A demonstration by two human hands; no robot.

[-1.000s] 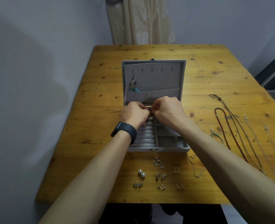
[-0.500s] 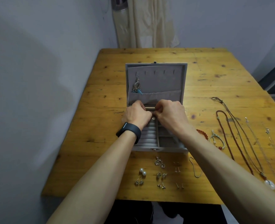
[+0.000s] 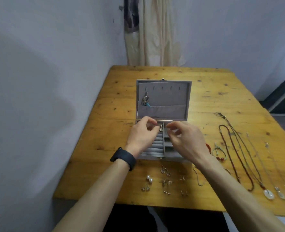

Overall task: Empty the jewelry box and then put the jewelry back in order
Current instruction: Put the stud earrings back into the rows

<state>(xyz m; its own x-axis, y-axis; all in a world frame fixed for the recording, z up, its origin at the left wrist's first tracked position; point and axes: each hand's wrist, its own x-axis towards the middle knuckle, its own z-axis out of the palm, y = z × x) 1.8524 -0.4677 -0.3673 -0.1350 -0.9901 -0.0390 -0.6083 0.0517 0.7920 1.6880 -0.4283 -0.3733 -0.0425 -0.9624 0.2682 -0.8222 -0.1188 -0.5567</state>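
Note:
The grey jewelry box lies open mid-table, lid back, with a silver and turquoise piece hanging on a lid hook. Both hands hover over the box's back edge. My left hand pinches a small metal pendant that dangles from its fingertips above the ring rolls. My right hand is just right of the pendant, thumb and forefinger curled close together. Whether they hold anything is too fine to see.
Several pairs of earrings lie in rows in front of the box, with a thin chain beside them. Bracelets and several long necklaces stretch along the right side. The wall runs close to the table's left edge.
My hands were pressed together over the box. They have drawn a little apart and risen, and the pendant now hangs in plain sight between them.

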